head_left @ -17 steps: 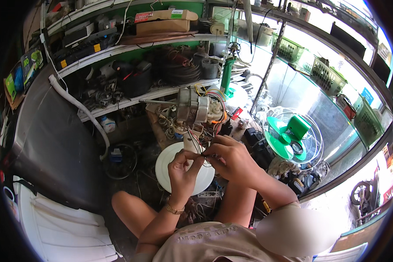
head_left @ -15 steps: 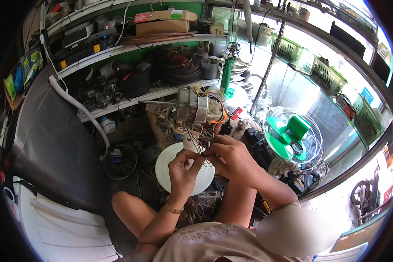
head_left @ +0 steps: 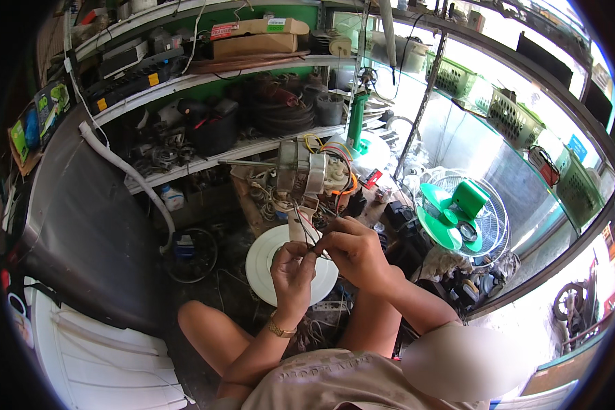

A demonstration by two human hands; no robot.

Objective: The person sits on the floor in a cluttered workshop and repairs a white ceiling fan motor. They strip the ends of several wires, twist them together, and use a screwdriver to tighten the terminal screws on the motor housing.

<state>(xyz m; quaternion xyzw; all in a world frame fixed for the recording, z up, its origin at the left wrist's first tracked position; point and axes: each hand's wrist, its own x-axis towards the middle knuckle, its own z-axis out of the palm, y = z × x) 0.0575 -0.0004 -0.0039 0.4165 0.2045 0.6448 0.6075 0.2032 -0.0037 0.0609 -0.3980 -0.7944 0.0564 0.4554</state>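
Note:
An electric fan motor (head_left: 302, 171) with a long shaft pointing left tops a pale stand with a round white base (head_left: 260, 263). Thin dark and red wires (head_left: 303, 222) hang from the motor down to my fingers. My left hand (head_left: 294, 272) pinches these wires between thumb and fingertips. Close against it, my right hand (head_left: 354, 247) grips the same wires with bent fingers. The exact spot where the fingertips meet is partly hidden. Yellow, red and orange wires (head_left: 348, 181) loop round the motor's right end.
A wire fan guard (head_left: 495, 225) holding green fan blades (head_left: 441, 236) stands at the right. Crowded shelves (head_left: 246, 143) run behind the motor. A dark panel (head_left: 96, 232) with a pale hose (head_left: 133, 174) bounds the left side. Green baskets (head_left: 512, 123) line the glass case.
My hands stay together on the wires. The left fingers have curled in more, and the right hand has turned slightly and dropped a little. The whole view has shifted slightly.

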